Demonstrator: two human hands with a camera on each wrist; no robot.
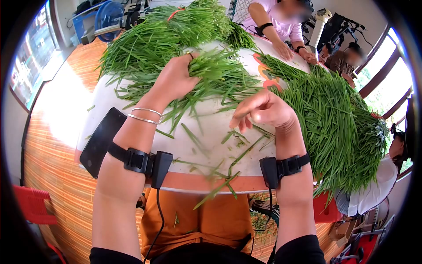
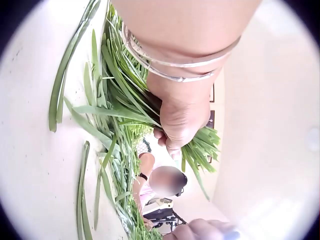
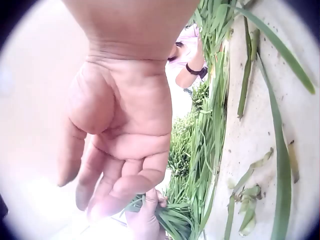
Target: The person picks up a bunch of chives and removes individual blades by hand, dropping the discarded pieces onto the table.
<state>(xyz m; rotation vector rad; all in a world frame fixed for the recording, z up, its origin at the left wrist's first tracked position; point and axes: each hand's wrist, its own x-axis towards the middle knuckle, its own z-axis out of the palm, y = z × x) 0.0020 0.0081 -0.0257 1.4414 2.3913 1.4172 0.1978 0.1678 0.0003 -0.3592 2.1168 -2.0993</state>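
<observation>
My left hand [image 1: 176,79] grips a bunch of long green leaves [image 1: 213,66] above the table; in the left wrist view the hand [image 2: 182,112] is curled round the bunch, whose cut ends [image 2: 202,147] stick out past the fingers. To the right of it, my right hand [image 1: 270,110] hangs above the table with bent, loose fingers and nothing in them. The right wrist view shows its palm [image 3: 130,110] and the relaxed fingers. Loose leaves [image 1: 193,136] lie or fall between the arms, some blurred near the table's front edge.
A large leaf pile [image 1: 154,39] with a red tie stands at the back left, another pile [image 1: 329,114] along the right. A black phone [image 1: 103,141] lies at the left edge of the white table [image 1: 184,156]. Several people are around the table, one in pink [image 1: 259,17] across it.
</observation>
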